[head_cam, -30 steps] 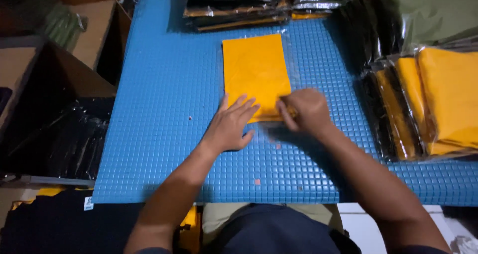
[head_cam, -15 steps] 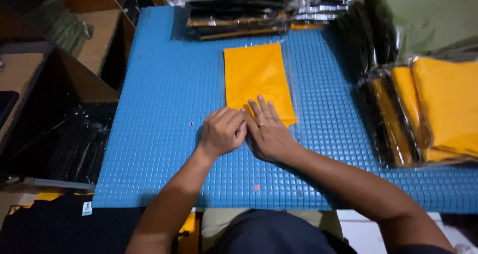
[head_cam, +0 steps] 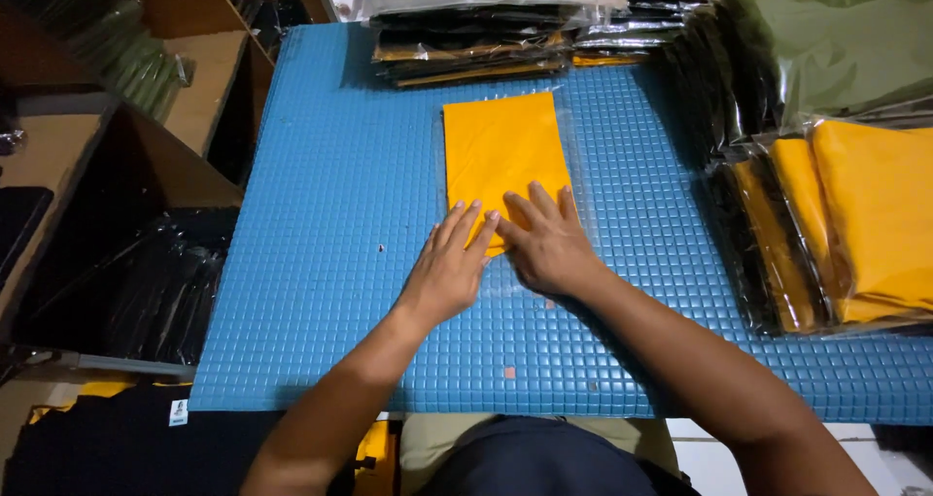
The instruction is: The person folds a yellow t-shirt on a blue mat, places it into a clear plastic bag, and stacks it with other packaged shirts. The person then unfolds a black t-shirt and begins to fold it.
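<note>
A folded yellow-orange cloth in a clear plastic bag (head_cam: pixel 501 146) lies in the middle of the blue studded mat (head_cam: pixel 321 214). My left hand (head_cam: pixel 449 266) lies flat, fingers spread, on the bag's near left corner. Beside it my right hand (head_cam: pixel 546 242) presses flat on the near end of the cloth, fingers apart and pointing away from me. The two hands almost touch at the fingertips. Neither hand holds anything.
Stacks of bagged dark cloths (head_cam: pixel 466 44) lie at the mat's far edge. Bagged yellow cloths (head_cam: pixel 855 224) and an olive-green one (head_cam: pixel 836 39) lie at the right. Wooden shelves (head_cam: pixel 194 88) and black bagged items (head_cam: pixel 136 292) stand to the left.
My right hand went from pinching the bag's near right corner to lying flat on the cloth. My left hand closed up, then spread flat again beside it.
</note>
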